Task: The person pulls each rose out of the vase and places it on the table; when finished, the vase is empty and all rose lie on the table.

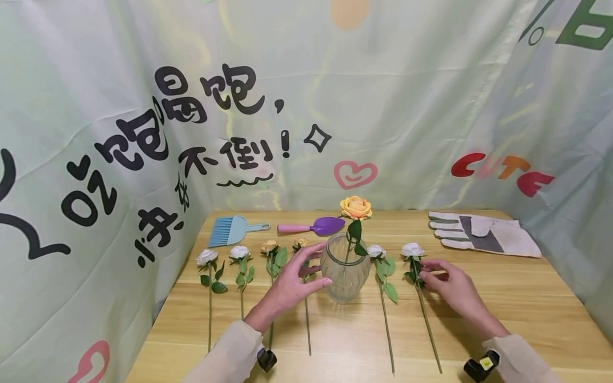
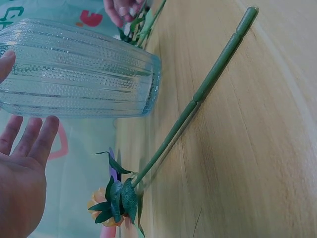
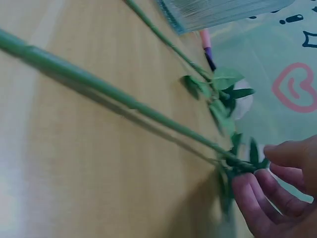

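Observation:
A ribbed clear glass vase [image 1: 346, 276] stands upright mid-table with one yellow-orange rose [image 1: 356, 208] in it. My left hand [image 1: 297, 276] is at the vase's left side, fingers fairly straight, thumb in front; in the left wrist view its fingertips are right at the glass. With my right hand [image 1: 452, 287] I pinch a long-stemmed white rose [image 1: 412, 250] by the leafy stem just under its bloom. Its stem [image 3: 133, 106] slants toward me, close over the wood. Another white rose [image 1: 376, 251] lies between the vase and this one.
Left of the vase lie two white roses [image 1: 207, 257] and two yellow-orange roses [image 1: 270, 246], stems toward me. Behind them are a blue dustpan with brush [image 1: 237, 231] and a purple trowel [image 1: 328, 226]. A grey-white work glove [image 1: 483, 233] lies back right. Printed curtains [image 1: 407, 106] enclose the table.

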Motion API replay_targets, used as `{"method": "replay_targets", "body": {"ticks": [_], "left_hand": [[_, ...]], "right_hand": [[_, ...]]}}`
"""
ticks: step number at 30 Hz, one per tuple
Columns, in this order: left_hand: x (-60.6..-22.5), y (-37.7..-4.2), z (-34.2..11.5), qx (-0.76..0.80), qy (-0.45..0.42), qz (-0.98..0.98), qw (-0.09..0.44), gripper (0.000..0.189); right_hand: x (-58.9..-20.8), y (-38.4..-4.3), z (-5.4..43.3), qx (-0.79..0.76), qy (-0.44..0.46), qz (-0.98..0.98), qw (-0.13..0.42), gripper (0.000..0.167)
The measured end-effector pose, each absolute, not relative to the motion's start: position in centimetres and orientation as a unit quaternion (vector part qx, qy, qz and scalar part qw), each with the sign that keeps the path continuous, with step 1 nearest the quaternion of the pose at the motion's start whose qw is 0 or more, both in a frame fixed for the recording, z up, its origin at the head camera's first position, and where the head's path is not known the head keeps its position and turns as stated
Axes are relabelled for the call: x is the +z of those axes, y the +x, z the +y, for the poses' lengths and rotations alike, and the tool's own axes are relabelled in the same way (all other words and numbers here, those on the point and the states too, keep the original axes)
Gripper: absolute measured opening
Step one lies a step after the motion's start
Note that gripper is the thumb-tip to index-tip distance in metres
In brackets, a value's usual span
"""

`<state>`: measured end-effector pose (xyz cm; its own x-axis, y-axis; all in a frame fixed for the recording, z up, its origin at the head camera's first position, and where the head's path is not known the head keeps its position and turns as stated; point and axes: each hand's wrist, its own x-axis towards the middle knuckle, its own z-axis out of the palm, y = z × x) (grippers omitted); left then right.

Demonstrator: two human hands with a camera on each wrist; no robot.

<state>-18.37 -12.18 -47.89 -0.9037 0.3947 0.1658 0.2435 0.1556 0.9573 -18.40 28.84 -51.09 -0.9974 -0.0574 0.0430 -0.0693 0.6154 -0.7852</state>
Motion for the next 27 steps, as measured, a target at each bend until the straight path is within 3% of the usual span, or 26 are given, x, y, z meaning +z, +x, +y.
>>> {"method": "replay_targets", "body": {"ticks": [6,12,21,27], "left_hand": [[-47.9,-18.4,-12.1,0.615,0.212,0.757,0.063,0.075],[-47.9,-18.3,-12.1,0.616,0.210,0.756,0.066,0.075],[-47.9,-18.2,-12.3,0.618,0.207,0.755,0.063,0.073],[-48.0,-18.3,-12.2,0.612,0.215,0.759,0.056,0.072]], "right_hand": [[-48.1,-19.1,29.1,0.440,0.064,-0.893,0.072,0.043],[-44.6,-19.6,27.8,0.486,0.124,-0.860,0.092,0.041],[-40.0,-20.0,22.6,0.558,0.252,-0.790,0.035,0.034],[-39.4,-20.1,19.9,0.547,0.269,-0.792,-0.032,0.032]]}}
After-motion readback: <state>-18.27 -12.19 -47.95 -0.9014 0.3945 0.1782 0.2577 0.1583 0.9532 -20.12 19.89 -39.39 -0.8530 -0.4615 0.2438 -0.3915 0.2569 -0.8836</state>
